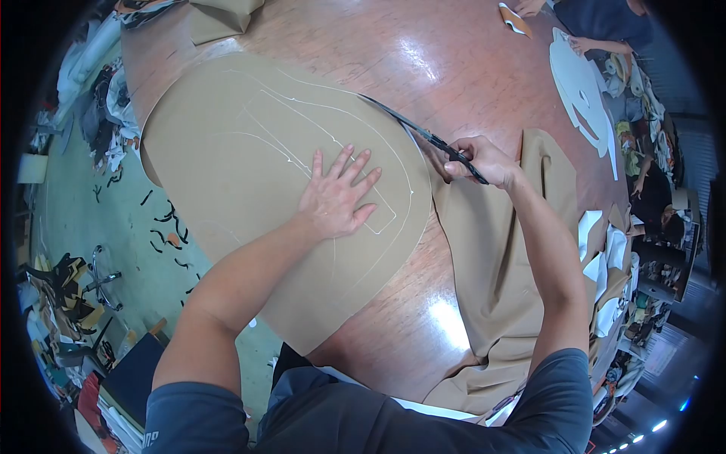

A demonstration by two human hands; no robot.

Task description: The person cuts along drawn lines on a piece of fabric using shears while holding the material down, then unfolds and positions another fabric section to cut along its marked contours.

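A large tan sheet [204,181], like leather or heavy fabric, lies on the table with thin white pattern lines drawn across it. My left hand [338,197] rests flat on it, fingers spread over the marked lines. My right hand [485,160] is closed round the handles of long black scissors [427,135]. The blades reach to the sheet's upper right edge, where the outer white line runs. Whether the blades are parted is hard to see. Right of the sheet, below my right hand, lies another crumpled piece of the same tan material [491,250].
The glossy wooden table [454,68] carries a folded tan piece [223,19] at the far left edge. A white pattern template [578,91] lies at the right, beside another person's hand [581,45]. White scraps [594,257] pile on the right. A wheeled chair base [102,278] stands on the left floor.
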